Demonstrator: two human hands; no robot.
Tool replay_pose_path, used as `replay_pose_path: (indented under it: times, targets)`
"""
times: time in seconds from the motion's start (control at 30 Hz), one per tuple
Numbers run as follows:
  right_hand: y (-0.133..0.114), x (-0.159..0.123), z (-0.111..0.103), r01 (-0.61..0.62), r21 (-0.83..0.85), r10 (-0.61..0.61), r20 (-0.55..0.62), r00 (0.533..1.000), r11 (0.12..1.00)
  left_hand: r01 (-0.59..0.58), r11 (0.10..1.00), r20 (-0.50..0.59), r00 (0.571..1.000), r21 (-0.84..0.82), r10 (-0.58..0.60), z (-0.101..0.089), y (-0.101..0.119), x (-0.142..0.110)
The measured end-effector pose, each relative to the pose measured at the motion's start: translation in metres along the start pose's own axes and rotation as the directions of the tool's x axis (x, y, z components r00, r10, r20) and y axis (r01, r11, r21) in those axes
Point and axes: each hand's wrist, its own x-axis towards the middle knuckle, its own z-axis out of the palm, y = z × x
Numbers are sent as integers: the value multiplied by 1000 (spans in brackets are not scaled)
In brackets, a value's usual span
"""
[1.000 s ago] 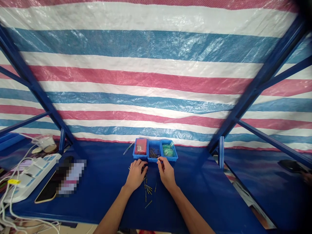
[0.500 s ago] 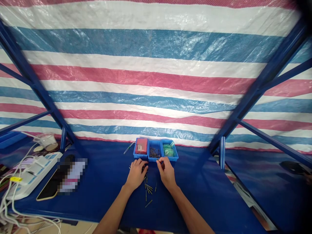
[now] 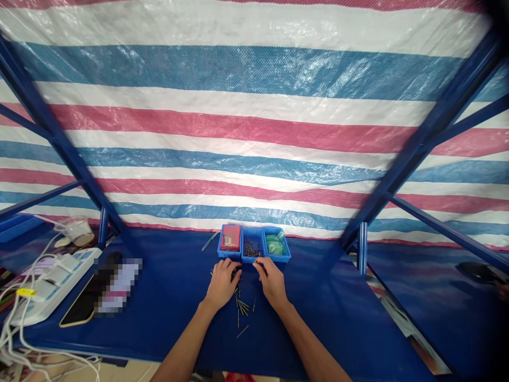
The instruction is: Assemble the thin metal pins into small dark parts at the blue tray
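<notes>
My left hand [image 3: 221, 283] rests on the blue table cover [image 3: 170, 297] with fingers curled over a small dark bundle I cannot make out. My right hand [image 3: 272, 282] is just right of it, thumb and forefinger pinched on a thin pin-like piece near the front edge of the middle blue tray [image 3: 252, 248]. That tray holds several dark pins. A tray with red parts [image 3: 229, 239] is on its left, one with green parts [image 3: 275, 246] on its right. Several loose pins [image 3: 240, 310] lie on the cover between my wrists.
A power strip with white plugs and cables [image 3: 51, 277] and a phone [image 3: 81, 310] sit at the left. A thin pen-like tool [image 3: 209, 242] lies left of the trays. Blue frame posts [image 3: 361, 248] rise at both sides; a striped tarp forms the back wall.
My right hand has dropped slightly from in front of the middle tray toward the cover, still pinched. My left hand stays put over the bundle.
</notes>
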Motion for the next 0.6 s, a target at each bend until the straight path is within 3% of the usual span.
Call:
replay_pose_path:
  times: [0.23,0.4,0.6]
  targets:
    - [-5,2,0,-108,149,105,29,994,983,-2,1000,-1,1000,8,2,-1,2,0]
    - [-8,5,3,-287,401,253,137,958,870,3,1000,4,1000,7,-3,1,-1,0]
    - [-8,6,2,-353,454,313,164,935,818,12,1000,8,1000,2,-12,1,-1,0]
